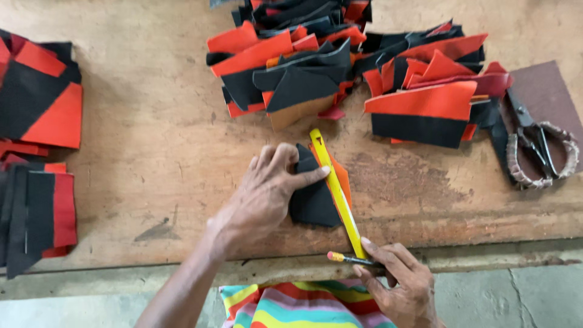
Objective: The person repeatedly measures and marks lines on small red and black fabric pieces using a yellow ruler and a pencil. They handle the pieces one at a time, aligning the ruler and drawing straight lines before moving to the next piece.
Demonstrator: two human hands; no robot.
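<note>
Red and black fabric pieces lie in heaps (340,67) across the far side of the worn wooden tabletop (152,140), and two more stacks (36,152) sit at its left edge. Scissors (537,146) with wrapped handles rest at the far right on a dark mat (549,91), well apart from both hands.

Near the front edge lies a small black fabric piece (313,200) with an orange layer showing under its right side. The left hand (267,194) presses flat on it, fingers spread, the forefinger reaching to a yellow ruler (337,191) laid along the piece's right edge. The right hand (404,282) is at the ruler's near end, closed around a pencil (352,260) with a pink eraser tip, just beside the ruler. Striped cloth (297,307) shows below the tabletop's edge.
</note>
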